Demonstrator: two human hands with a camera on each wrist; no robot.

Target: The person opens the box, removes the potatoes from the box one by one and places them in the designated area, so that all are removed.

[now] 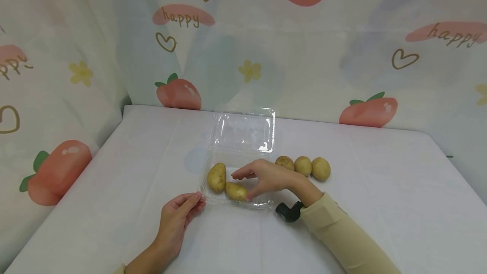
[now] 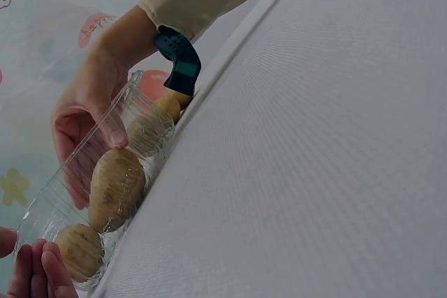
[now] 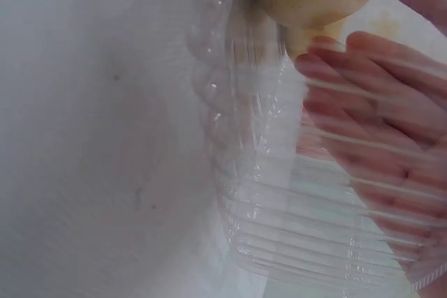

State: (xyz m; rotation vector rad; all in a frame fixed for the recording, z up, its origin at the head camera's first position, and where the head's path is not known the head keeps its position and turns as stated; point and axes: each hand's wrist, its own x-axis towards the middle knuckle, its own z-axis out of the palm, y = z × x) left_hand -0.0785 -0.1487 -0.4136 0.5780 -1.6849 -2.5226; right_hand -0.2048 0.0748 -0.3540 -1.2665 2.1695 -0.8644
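A clear plastic container [image 1: 265,201] lies open on the table with its lid [image 1: 243,133] folded back. Two potatoes are in its base: an upright-lying one [image 1: 217,177] at the left and another potato [image 1: 235,192] beside it along the near side. My left hand [image 1: 179,211] pinches the near left corner of the container between thumb and fingers. Over the base, my right hand [image 1: 269,176] has its fingers spread from the thumb, whose tip is at the right end of the second potato. In the right wrist view the fingers [image 3: 377,102] show through the clear wall, apart from the potato.
Three more potatoes [image 1: 303,166] stand in a row on the white-covered table [image 1: 152,151], just right of the container. A dark wrist camera [image 1: 289,212] hangs at the right sleeve. Printed cloth walls [image 1: 304,67] rise behind the table and at its left.
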